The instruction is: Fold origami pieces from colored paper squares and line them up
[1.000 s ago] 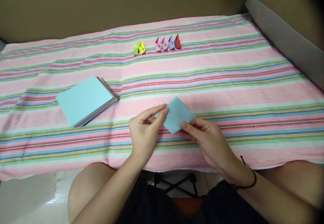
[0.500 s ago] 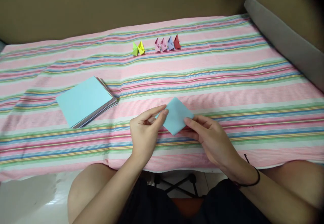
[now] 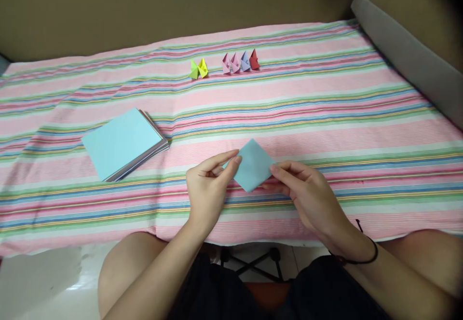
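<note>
A small light-blue folded paper [image 3: 254, 165], turned like a diamond, is held between my two hands just above the striped cloth. My left hand [image 3: 211, 182] pinches its left corner between thumb and fingers. At the opposite corner my right hand [image 3: 307, 189] grips the paper with thumb and fingertips; a dark band circles that wrist. The corners under the fingertips are partly hidden. Left of my hands lies a stack of coloured paper [image 3: 123, 144] with a light-blue sheet on top.
Toward the back stand small folded paper boats: a green one [image 3: 194, 70], a yellow one [image 3: 203, 68], two pink ones, a lilac one [image 3: 245, 61] and a red one [image 3: 254, 60]. A striped cloth [image 3: 307, 112] covers the surface, with a brown backrest [image 3: 173, 6] behind and a cushion [image 3: 412, 45] at right.
My right hand has slid a little to the right, its thumb now at the paper's right corner instead of further in. The left hand keeps its pinch.
</note>
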{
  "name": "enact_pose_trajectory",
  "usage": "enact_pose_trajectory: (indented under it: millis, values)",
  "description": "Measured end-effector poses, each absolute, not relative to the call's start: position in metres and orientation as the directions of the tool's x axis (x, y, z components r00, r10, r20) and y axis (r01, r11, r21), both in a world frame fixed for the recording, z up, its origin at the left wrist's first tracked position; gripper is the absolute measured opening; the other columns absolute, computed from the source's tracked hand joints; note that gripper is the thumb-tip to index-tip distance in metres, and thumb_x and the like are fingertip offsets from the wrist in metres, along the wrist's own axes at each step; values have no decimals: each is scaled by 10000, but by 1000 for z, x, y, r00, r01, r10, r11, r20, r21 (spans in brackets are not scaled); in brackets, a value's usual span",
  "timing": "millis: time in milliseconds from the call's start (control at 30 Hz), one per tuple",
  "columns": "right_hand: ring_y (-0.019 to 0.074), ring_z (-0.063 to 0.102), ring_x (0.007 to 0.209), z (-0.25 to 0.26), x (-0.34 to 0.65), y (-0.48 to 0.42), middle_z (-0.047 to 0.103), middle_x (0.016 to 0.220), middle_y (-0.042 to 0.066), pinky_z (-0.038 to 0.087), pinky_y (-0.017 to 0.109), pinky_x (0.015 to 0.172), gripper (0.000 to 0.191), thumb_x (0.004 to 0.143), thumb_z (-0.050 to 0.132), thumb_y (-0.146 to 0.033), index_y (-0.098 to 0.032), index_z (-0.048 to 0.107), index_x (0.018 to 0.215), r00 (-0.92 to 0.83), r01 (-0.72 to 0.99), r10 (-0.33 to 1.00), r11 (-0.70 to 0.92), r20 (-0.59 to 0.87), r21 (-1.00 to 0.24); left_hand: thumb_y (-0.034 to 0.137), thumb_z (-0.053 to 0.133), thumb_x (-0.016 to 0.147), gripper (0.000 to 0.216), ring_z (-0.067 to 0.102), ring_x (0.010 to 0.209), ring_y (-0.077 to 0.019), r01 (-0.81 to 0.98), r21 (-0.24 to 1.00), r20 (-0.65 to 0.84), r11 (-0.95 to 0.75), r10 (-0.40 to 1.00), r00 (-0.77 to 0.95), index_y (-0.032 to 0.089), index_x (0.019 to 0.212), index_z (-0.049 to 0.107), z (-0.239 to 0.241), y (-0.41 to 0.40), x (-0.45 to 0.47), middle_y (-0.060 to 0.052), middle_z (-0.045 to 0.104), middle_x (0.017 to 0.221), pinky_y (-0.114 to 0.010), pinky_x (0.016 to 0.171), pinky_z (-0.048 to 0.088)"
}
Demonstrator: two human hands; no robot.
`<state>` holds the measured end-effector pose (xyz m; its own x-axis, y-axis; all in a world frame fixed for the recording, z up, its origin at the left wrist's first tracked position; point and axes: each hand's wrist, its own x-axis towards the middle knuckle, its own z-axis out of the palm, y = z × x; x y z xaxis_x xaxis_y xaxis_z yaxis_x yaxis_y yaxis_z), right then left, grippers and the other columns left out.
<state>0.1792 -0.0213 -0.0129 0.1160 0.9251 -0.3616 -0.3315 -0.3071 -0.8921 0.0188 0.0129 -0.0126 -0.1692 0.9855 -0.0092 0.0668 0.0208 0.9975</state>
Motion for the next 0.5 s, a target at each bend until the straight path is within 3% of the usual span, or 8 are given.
enact_pose_trajectory:
  millis: [300,500]
  values:
    - [183,669,781,-12,180,-19,699,848,24,573,328,696,126,802,686,-341,-224,709,760,94,-376,947,-251,-306,-892,302,786,683,148,499,528,-82,55,998,-11,22,983,-184,273,828,786,-14,13,18,20,603,564,-210,508,424]
    - [184,677,839,-17,175,-23,737,876,27,542,334,800,173,786,708,-355,-234,744,905,-135,-303,931,-365,-339,-880,300,772,700,133,314,458,-53,79,997,-12,24,989,-149,272,828,787,-11,10,20,60,382,455,-208,452,310]
